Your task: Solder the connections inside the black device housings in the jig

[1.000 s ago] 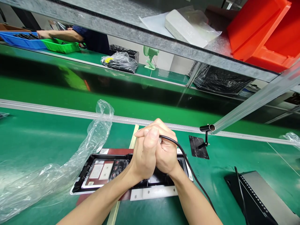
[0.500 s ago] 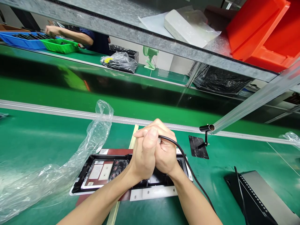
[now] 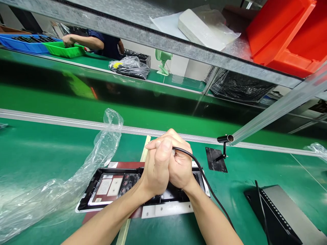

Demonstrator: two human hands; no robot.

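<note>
My left hand (image 3: 157,166) and my right hand (image 3: 180,163) are pressed together, closed, above a black-framed panel (image 3: 87,195). A black cable (image 3: 199,165) comes out from between them and curves down to the right. Whatever sits at the cable's end is hidden by the fingers. Under my hands the panel lies flat on a dark red board (image 3: 131,165), with a white strip (image 3: 167,210) along its near edge. A pale label and a row of round parts show in the panel's left half.
Clear plastic wrap (image 3: 76,180) lies at the left. A black bracket (image 3: 216,159) stands right of the panel, and a grey-black device (image 3: 286,211) lies further right. Overhead is a metal shelf (image 3: 143,32) with a red bin (image 3: 278,41). Beyond, a person's hand (image 3: 68,40) is at a green tray (image 3: 63,50).
The other person's hand has shifted right over the green tray. My own hands and the cable show no visible movement.
</note>
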